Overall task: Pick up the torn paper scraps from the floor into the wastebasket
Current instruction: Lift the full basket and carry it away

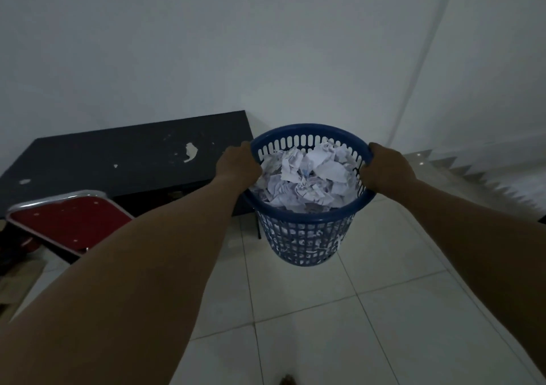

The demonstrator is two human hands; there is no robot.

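Left fingers: the left hand point(237, 164) grips the wastebasket's rim on its left side; the fingers themselves curl out of sight over the rim, so only the back of the hand shows.
Right fingers: the right hand point(385, 168) clasps the rim on the opposite side, thumb on the outside wall, the other fingers wrapped over the edge.
Wastebasket: the blue slotted wastebasket point(307, 238) appears to hang in the air between the two hands, above the floor, tipped a little toward the camera.
Paper scraps: the crumpled white paper scraps point(304, 177) are heaped inside, reaching almost to the rim; more show through the slots lower down.
Floor: the pale tiled floor point(369, 325) in view shows no loose scraps, so the gathering looks finished or nearly so.
Step in hand: judged from this, carrying or setting down the full basket.
How to do it well: keep both grips level and opposite each other, since the pile sits high and a tilt could spill the top pieces; lower it straight and let the base meet the tile flat before letting go.
Watch for: the thin plastic wall may flex under a squeeze, so hold the rim, not the sides.
Surroundings: a dark desk point(133, 160) stands just left of the basket against the wall, with a red chair point(68, 222) beside it.
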